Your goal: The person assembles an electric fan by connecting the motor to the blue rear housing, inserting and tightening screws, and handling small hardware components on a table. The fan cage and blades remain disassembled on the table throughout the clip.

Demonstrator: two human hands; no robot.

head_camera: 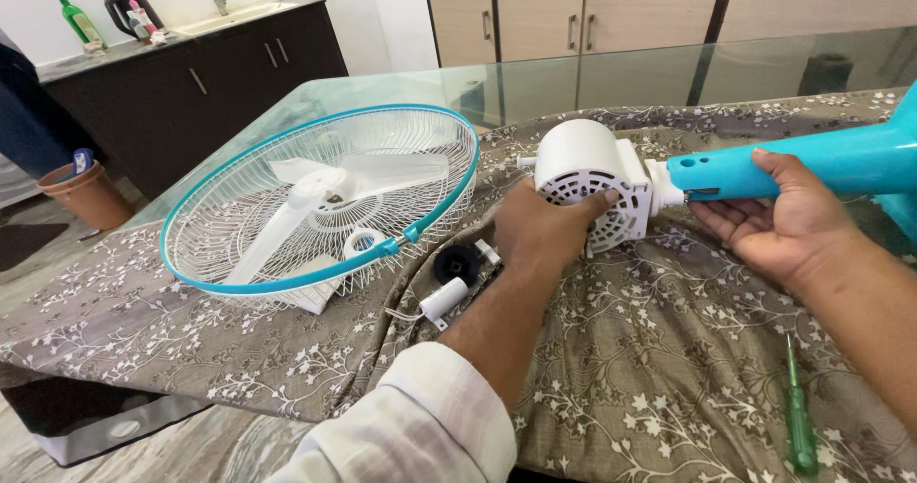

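Gripping the white motor housing (pixel 585 179) from the near side, the left hand (pixel 540 230) has its fingers curled up over the vented back face, the index finger pressed onto the grille slots, the thumb hidden underneath. That housing is smooth, matte plastic — a fat drum with a perforated round grille and a boxy ribbed neck beside it. It sits just above the patterned cloth (pixel 669 368) near the table's middle, its short shaft stub pointing left toward the fan guard.

Over on the right, the right hand (pixel 778 220) cups the turquoise stand arm (pixel 812 163) from below, palm up, thumb laid across the top, fingers loosely wrapped round the glossy tube. Arm and housing are joined at a white collar, and their long axis runs nearly level from left to right, climbing slightly toward the right edge.

Left forearm comes in from the bottom in a rolled white sleeve (pixel 420 426), wrist bent slightly.

Beside the left hand lies the wire fan guard (pixel 320 201) — thin white spokes, a turquoise rim, tilted open side up, with translucent white blades (pixel 353 182) resting inside. Between guard and hand sit a black round knob (pixel 458 263) and a small white cylindrical part (pixel 444 300). A green-handled screwdriver (pixel 799 426) lies on the cloth at lower right, lengthwise toward the viewer. The cloth is grey-brown with white flowers, draped over a glass table (pixel 535 86).
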